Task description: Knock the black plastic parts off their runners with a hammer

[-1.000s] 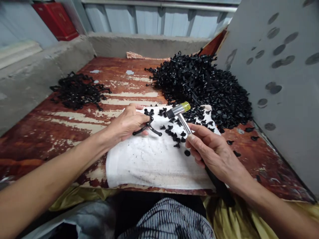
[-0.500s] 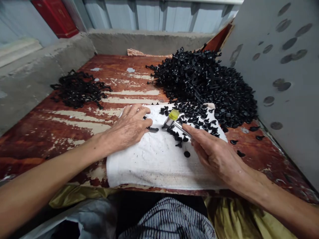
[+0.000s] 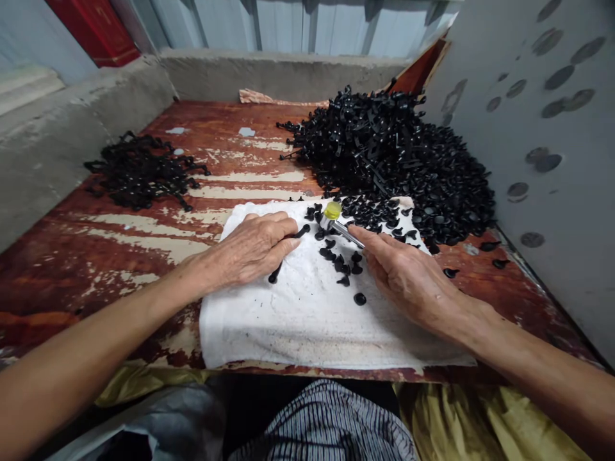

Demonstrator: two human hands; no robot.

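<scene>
My left hand pinches a thin black part over the left side of the white cloth; one end points toward the hammer, the other toward me. My right hand is wrapped round the metal handle of a small hammer. Its head, with a yellow face turned up, is over the small black pieces on the cloth. Several of these round black pieces lie between my hands, and a single black disc rests nearer to me.
A large heap of black parts fills the back right of the worn red table. At the back left sits a smaller tangle of black strips. A grey panel stands along the right side, and a low concrete ledge runs behind.
The black part in my left hand has turned, and more of it shows past the fingers. The hammer head has shifted slightly up, away from me. The whole view has shifted a little.
</scene>
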